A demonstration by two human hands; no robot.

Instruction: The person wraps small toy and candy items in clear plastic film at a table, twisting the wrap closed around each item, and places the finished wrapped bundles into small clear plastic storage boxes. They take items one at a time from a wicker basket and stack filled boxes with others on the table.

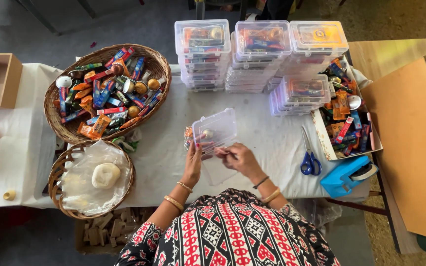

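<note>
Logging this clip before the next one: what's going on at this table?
A person stands at a cloth-covered table with a small clear plastic box open in front of them. The left hand holds the box up by its edge, and the right hand works at its lower half. To the left sits a wicker basket of wrapped sweets; behind, stacks of filled clear boxes. Blue scissors lie to the right.

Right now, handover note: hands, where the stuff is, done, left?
Left hand: holds the open clear box with small items against it.
Right hand: at the box's lower edge, pinching it.
Sweets basket far left; dough basket below it; scissors and tape dispenser to the right.
Done: filled box stacks at the back.
Left: this box is open and not stacked.
</note>
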